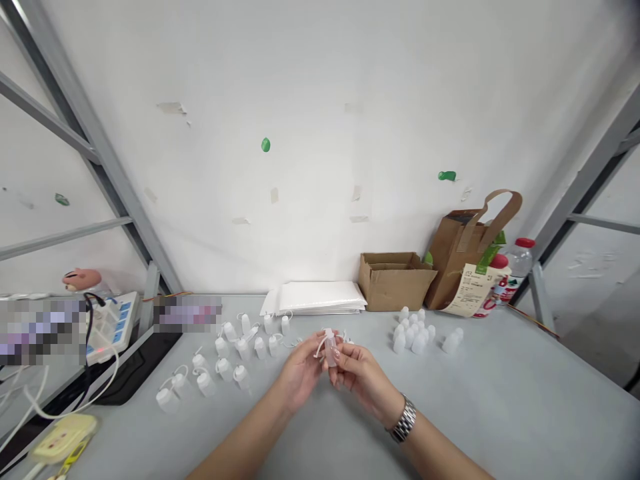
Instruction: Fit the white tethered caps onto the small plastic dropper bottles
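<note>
In the middle of the desk, my left hand (pixel 302 375) and my right hand (pixel 361 377) meet around a small translucent plastic bottle (pixel 330 349). It is held roughly upright, and a thin white strap curls out beside it. Both hands are closed on the bottle, the right thumb pressing its front; the fingers behind it are partly hidden. To the left stand several small white bottles (pixel 243 349) with thin looped straps. A cluster of small plain white rounded pieces (pixel 419 341), without straps, sits to the right.
Behind my hands lies a stack of white envelopes (pixel 320 295) beside an open cardboard box (pixel 400 288). A paper bag (pixel 453 250) and a red-capped bottle (pixel 521 260) stand back right. On the left are a black tablet-like slab (pixel 135 369), a power strip (pixel 123 327) and cables.
</note>
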Demonstrator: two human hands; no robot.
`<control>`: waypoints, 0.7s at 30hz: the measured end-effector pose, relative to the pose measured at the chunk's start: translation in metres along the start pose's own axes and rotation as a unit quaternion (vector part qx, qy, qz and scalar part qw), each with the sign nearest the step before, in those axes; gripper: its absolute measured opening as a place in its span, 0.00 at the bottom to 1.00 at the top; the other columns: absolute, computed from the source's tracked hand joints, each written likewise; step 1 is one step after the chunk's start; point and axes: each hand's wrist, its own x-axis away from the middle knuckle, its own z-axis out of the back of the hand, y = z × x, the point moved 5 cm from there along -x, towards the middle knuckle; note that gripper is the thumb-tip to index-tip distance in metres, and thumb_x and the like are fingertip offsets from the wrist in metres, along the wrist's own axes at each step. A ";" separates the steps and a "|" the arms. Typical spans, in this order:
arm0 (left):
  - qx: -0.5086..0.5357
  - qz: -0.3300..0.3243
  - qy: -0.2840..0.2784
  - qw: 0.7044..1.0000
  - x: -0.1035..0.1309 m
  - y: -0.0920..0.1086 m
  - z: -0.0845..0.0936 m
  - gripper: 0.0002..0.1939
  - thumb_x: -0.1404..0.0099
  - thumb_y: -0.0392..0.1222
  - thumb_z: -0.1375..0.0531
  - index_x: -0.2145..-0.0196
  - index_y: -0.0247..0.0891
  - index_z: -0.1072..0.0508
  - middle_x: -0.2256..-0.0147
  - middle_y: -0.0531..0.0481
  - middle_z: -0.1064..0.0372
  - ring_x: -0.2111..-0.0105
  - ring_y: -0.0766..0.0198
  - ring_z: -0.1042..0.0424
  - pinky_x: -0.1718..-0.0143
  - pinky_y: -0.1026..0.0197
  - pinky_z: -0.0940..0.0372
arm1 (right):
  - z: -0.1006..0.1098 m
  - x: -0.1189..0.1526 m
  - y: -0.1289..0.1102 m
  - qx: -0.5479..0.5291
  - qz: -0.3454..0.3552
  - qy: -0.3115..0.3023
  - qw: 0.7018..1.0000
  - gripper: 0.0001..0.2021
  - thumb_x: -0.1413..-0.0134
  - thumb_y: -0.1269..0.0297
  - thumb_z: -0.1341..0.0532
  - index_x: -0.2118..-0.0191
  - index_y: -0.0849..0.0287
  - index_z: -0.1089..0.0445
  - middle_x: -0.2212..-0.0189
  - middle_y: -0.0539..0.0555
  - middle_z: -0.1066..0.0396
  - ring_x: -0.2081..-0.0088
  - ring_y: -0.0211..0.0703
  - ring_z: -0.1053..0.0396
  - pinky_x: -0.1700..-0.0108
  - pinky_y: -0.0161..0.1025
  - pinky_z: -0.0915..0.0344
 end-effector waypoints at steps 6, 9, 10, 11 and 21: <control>-0.025 -0.038 0.006 0.999 0.003 0.004 -0.002 0.12 0.43 0.41 0.43 0.62 0.35 0.27 0.66 0.46 0.29 0.69 0.63 0.32 0.73 0.64 0.39 | -0.001 0.000 0.002 -0.027 -0.012 -0.024 0.999 0.15 0.57 0.56 0.33 0.72 0.66 0.27 0.78 0.52 0.33 0.81 0.29 0.40 0.79 0.29 0.46; -0.002 -0.016 -0.002 1.000 0.003 0.001 -0.002 0.13 0.44 0.41 0.44 0.61 0.37 0.28 0.66 0.48 0.29 0.70 0.65 0.33 0.72 0.65 0.39 | -0.002 0.000 0.004 -0.039 -0.015 -0.034 0.999 0.14 0.56 0.57 0.34 0.72 0.67 0.27 0.80 0.51 0.34 0.82 0.29 0.40 0.79 0.29 0.46; 0.007 -0.008 -0.005 1.000 0.003 0.000 -0.002 0.13 0.44 0.41 0.44 0.61 0.37 0.27 0.67 0.48 0.29 0.70 0.65 0.32 0.71 0.65 0.39 | -0.002 0.000 0.005 -0.047 -0.016 -0.037 0.998 0.14 0.55 0.58 0.34 0.72 0.67 0.27 0.81 0.51 0.34 0.82 0.29 0.41 0.79 0.29 0.46; 0.014 -0.002 -0.007 1.000 0.003 0.000 -0.002 0.13 0.44 0.41 0.44 0.62 0.37 0.27 0.67 0.48 0.29 0.70 0.65 0.32 0.71 0.64 0.38 | -0.001 0.000 0.005 -0.055 -0.018 -0.041 0.997 0.13 0.55 0.58 0.34 0.72 0.67 0.27 0.81 0.51 0.34 0.82 0.29 0.41 0.78 0.29 0.45; 0.049 0.035 0.008 0.998 0.002 -0.001 0.000 0.14 0.44 0.39 0.47 0.63 0.32 0.26 0.66 0.44 0.27 0.66 0.61 0.30 0.63 0.62 0.38 | 0.000 -0.001 0.012 -0.123 -0.048 -0.037 0.991 0.11 0.57 0.63 0.32 0.70 0.68 0.26 0.76 0.52 0.32 0.79 0.28 0.41 0.75 0.29 0.45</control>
